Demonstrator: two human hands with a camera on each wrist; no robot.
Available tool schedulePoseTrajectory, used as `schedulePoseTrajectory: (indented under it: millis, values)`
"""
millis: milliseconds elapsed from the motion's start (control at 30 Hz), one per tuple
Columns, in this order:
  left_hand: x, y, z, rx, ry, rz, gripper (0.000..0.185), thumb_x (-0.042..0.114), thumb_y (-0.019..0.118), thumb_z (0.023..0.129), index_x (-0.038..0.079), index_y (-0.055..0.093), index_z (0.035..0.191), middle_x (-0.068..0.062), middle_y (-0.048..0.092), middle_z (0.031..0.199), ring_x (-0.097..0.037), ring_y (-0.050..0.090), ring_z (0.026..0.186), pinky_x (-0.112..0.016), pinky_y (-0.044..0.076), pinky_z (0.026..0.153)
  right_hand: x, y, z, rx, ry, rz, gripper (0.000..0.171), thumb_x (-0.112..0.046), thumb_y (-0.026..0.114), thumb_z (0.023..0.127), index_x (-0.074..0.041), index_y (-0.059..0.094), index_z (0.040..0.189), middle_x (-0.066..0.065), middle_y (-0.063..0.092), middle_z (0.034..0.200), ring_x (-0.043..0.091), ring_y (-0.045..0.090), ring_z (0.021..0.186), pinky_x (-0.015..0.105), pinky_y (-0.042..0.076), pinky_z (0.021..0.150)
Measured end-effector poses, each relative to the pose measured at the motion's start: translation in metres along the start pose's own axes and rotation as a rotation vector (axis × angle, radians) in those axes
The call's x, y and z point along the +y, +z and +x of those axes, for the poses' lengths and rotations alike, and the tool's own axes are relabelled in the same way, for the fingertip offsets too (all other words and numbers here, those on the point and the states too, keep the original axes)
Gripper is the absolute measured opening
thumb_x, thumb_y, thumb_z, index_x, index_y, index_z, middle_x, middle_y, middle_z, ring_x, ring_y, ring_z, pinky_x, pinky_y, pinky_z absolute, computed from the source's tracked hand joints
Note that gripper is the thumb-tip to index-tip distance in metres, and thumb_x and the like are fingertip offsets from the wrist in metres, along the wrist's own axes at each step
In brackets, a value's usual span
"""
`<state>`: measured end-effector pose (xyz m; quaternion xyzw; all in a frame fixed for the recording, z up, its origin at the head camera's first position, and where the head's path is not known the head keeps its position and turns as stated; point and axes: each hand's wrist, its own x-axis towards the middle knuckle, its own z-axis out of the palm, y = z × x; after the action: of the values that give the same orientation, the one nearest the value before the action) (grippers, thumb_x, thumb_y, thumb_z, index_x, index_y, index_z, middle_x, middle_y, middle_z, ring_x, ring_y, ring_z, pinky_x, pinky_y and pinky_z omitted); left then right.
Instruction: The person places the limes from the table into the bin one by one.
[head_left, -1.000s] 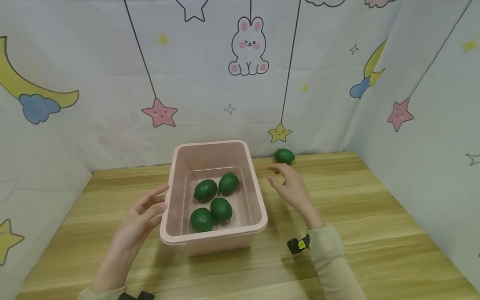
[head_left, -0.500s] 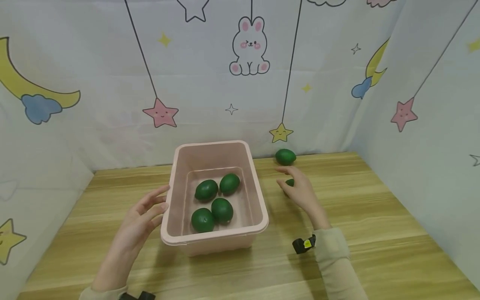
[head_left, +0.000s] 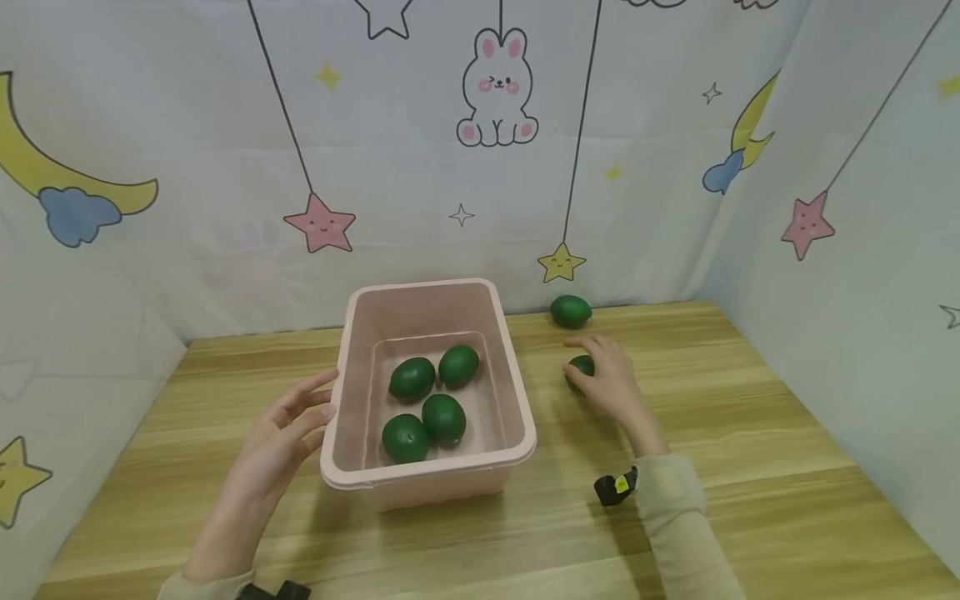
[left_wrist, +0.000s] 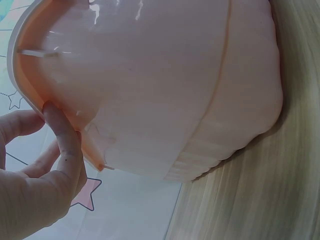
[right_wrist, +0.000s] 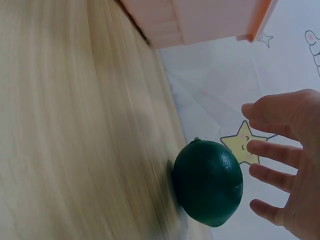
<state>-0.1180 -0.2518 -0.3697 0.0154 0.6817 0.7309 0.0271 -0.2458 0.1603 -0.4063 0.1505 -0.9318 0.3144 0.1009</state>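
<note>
Your left hand [head_left: 281, 433] has its fingers bent under the rim lip of the pink bin [head_left: 441, 490], thumb at the edge. Your right hand [head_left: 611, 383], fingers curved and spread well apart, holds nothing; in the right wrist view a gap separates it from the green fruit [right_wrist: 209, 182] on the wooden table [head_left: 750, 475]. Another fruit [head_left: 571, 311] lies beyond, near the printed cloth [head_left: 405, 167]. Four fruits [head_left: 443, 419] sit inside the bin. Yellow patch on your black wrist device [head_left: 613, 490]: too small to read.

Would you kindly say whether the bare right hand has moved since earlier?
Yes: in the head view, the right hand has shifted right, away from the pink rectangular plastic bin.
</note>
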Motion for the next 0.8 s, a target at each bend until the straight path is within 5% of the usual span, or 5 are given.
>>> schedulePoseTrajectory:
  millis: [800]
  values:
    - [0.002, 0.001, 0.000, 0.013, -0.022, 0.006, 0.047, 0.013, 0.057, 0.097, 0.017, 0.046, 0.142, 0.008, 0.053, 0.117, -0.004, 0.053, 0.108, -0.021, 0.053, 0.086, 0.021, 0.008, 0.007, -0.117, 0.058, -0.027, 0.044, -0.017, 0.066, 0.089, -0.006, 0.055, 0.131, 0.019, 0.051, 0.136, 0.042, 0.039, 0.131, 0.064, 0.030, 0.107]
